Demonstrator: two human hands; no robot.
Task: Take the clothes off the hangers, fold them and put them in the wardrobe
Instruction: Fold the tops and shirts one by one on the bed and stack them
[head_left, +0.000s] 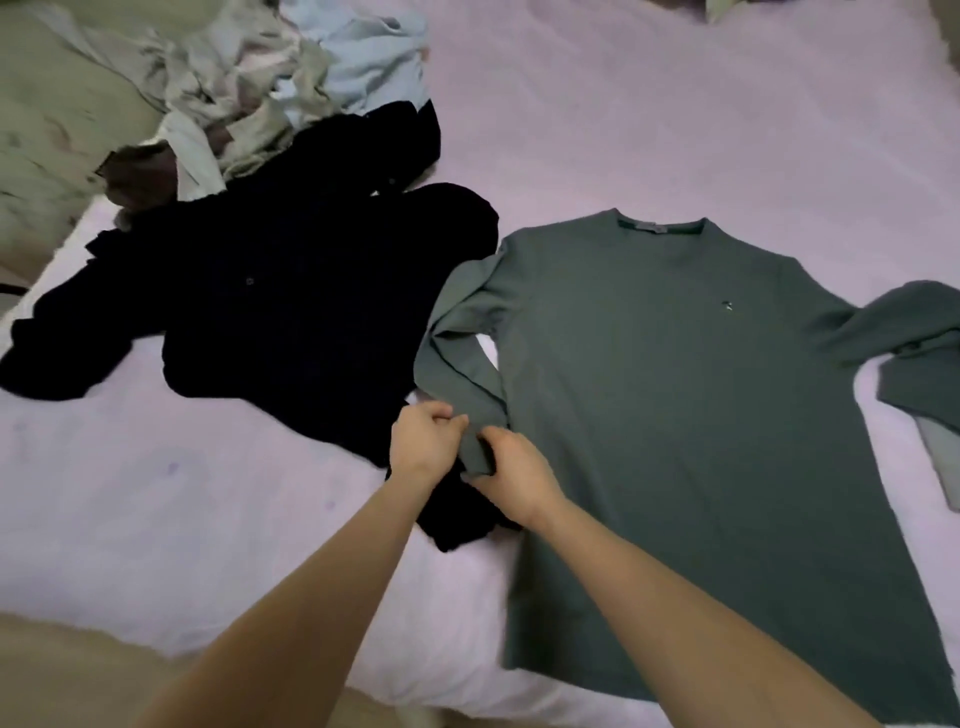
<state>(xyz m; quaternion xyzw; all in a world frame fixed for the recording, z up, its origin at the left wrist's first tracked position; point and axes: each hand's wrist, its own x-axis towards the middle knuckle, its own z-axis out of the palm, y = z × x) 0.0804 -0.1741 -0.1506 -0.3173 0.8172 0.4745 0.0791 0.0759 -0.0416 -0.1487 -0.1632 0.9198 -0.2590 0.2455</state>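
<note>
Left of the grey sweater (675, 395), dark clothes (270, 296) are heaped on the bed (156, 493). The sweater's cuff (475, 449) is pinched by the left hand (423, 441) and right hand (514, 473). The sweater is spread flat.

pink bed sheet (675, 104), olive-green bedding (47, 104) — upper left

We see soft, even, dim indoor light, faint shadows, slight overall blur, and wide-angle bending toward the edges.
</note>
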